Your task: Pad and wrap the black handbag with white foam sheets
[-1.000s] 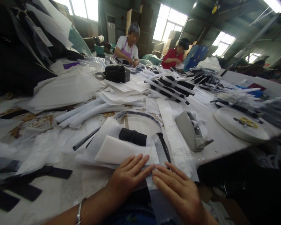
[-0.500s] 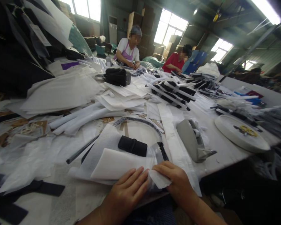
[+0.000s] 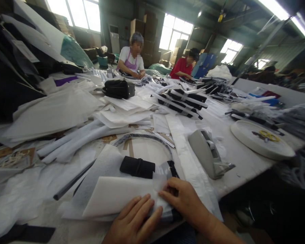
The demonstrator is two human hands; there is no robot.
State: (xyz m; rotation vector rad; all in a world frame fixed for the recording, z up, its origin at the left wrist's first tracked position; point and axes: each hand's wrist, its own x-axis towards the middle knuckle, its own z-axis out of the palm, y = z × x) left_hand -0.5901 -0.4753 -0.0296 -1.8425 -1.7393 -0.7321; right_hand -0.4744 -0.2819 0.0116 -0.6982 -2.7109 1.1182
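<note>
At the near table (image 3: 244, 162) edge, both hands lie unclenched on a white foam sheet (image 3: 117, 200), the left hand (image 3: 133, 222) flat, the right hand (image 3: 185, 201) seemingly pressing its corner.

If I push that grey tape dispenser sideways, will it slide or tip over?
The tape dispenser probably slides rather than tips: it sits low with a long base on the table. It looks solid, so likely heavy for its size. The loose white sheet beside it may bunch up.
</note>
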